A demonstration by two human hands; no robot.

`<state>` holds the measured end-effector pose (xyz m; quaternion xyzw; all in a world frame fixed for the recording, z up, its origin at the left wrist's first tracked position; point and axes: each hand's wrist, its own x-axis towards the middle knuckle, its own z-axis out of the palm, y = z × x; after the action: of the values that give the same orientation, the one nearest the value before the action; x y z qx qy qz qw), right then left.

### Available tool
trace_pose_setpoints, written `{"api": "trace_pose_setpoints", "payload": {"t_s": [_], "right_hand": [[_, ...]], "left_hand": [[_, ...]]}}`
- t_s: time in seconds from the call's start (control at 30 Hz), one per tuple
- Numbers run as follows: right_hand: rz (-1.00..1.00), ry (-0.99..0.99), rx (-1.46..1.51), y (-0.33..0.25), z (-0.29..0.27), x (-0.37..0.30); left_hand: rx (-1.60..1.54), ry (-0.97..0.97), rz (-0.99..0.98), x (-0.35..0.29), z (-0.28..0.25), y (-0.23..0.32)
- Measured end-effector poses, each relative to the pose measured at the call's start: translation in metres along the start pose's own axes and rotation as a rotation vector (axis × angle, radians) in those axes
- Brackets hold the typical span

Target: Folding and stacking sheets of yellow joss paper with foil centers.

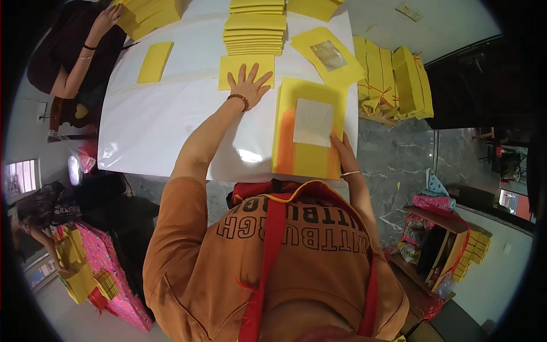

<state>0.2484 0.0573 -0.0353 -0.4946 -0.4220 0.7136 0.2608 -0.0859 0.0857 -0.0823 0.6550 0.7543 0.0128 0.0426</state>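
My left hand [248, 91] lies flat with its fingers spread on a folded yellow paper packet [225, 82] on the white-covered table [154, 125]. At the table's near right, my right hand [343, 153] touches the right edge of a stack of yellow paper sheets [285, 91]. Its visible fingers are stretched out along that edge, and part of the hand is hidden. On top of the stack are a pale rectangular patch and an orange band. Beyond my left hand rises a pile of folded yellow packets [253, 37].
A yellow piece with a silvery panel [327, 56] lies at right. A single packet [155, 62] lies at left. Another person's hand [106, 21] touches yellow paper at far left. Tied yellow bundles [376, 77] stand beyond the table's right edge. Another person works at lower left.
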Motion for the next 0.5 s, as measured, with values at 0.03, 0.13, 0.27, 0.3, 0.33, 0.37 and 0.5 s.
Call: {"api": "trace_pose_setpoints", "payload": {"t_s": [0.03,0.13,0.27,0.3,0.33,0.37,0.5], "right_hand": [[-0.009,0.003,-0.033,0.000,-0.001,0.002],[0.005,0.019,-0.039,0.003,-0.005,0.004],[-0.053,0.026,-0.060,0.005,-0.001,0.005],[-0.047,0.012,-0.043,0.004,0.001,0.004],[-0.042,-0.002,-0.026,0.002,0.002,0.004],[-0.046,0.003,-0.024,0.001,0.002,0.003],[-0.029,0.012,0.008,0.002,0.002,0.002]], "left_hand": [[0.004,0.010,0.003,0.003,-0.002,0.003],[-0.067,-0.098,-0.084,0.007,-0.014,0.022],[-0.043,-0.011,-0.143,0.006,0.002,0.025],[-0.046,-0.029,-0.142,0.006,0.001,0.025],[-0.048,-0.046,-0.142,0.008,-0.001,0.025],[-0.037,-0.089,-0.140,0.008,-0.005,0.026],[-0.042,-0.086,-0.091,0.009,-0.011,0.020]]}}
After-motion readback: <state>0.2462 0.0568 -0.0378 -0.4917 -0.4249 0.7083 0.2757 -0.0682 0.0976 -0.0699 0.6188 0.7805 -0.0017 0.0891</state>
